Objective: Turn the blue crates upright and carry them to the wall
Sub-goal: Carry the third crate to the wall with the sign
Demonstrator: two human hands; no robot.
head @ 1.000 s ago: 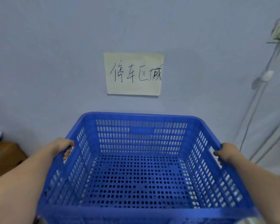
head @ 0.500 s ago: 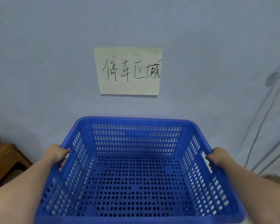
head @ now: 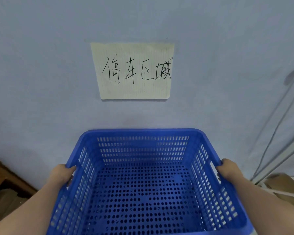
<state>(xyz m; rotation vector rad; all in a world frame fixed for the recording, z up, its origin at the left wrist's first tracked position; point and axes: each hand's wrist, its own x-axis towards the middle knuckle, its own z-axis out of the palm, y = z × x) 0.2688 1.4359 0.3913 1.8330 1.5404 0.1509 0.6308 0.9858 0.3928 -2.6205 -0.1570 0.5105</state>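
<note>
Pale blue wall (head: 41, 65) fills your view, with an upright blue crate (head: 143, 192) held just before it.
Taped above the crate, a cream lined paper note (head: 134, 72) carries handwritten black characters: 停车区域. Your left hand (head: 62, 174) curls over the crate's left rim; your right hand (head: 227, 170) grips its right handle slot. Brown wooden furniture (head: 5, 182) sits lower left; grey cables (head: 277, 126) run down the right.

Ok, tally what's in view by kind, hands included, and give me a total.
Blue crate: 1
Hands, left hand and right hand, each gripping a side of the crate's rim: 2
Paper sign on the wall: 1
Wooden furniture, lower left: 1
Total: 5
</note>
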